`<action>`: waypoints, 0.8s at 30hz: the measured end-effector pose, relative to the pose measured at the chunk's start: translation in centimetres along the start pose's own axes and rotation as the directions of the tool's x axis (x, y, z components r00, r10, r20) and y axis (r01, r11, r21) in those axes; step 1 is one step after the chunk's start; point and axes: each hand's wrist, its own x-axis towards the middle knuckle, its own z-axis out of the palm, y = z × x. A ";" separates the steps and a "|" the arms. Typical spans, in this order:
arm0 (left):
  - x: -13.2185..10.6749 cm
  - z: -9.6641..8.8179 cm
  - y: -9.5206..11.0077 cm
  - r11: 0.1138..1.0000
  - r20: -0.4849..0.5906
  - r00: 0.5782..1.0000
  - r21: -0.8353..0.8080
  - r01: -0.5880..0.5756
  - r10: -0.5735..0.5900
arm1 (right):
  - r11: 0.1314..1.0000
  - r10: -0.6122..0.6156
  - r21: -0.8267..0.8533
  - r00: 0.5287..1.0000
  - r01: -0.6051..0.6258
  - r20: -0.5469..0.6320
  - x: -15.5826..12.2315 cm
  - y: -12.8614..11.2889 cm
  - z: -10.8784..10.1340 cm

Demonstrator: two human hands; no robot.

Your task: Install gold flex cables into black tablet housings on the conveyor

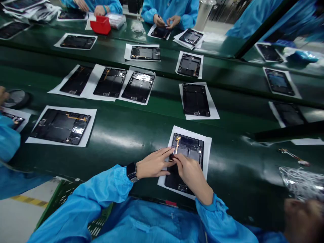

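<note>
Green conveyor belt, red bin upper left – left hand open on a tablet housing, right hand fingertips at its orange flex cable, grip unclear.

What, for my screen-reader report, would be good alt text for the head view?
The left hand and right hand meet at an orange flex cable on a dark tablet casing on white paper, on a green assembly belt lined with similar casings.

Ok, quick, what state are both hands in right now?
Left hand: open, fingers extended onto the black rectangular tablet housing.
Right hand: closed to a pinch beside the thin amber flex cable; cannot tell if holding anything.
</note>
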 end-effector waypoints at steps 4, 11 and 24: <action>-0.1 0.2 -0.1 1.000 -0.007 1.000 0.009 -0.003 0.003 | 0.999 0.038 -0.006 0.999 -0.038 -0.018 -0.5 0.6 -0.1; 0.0 0.3 -0.1 1.000 0.019 1.000 -0.027 0.013 -0.012 | 0.995 0.014 -0.099 1.000 -0.016 -0.022 0.5 -1.6 0.5; 8.9 -2.3 -3.6 0.970 -0.091 0.971 0.088 0.228 -0.220 | 0.270 0.622 0.960 0.774 -0.074 -0.115 -0.6 8.9 -0.6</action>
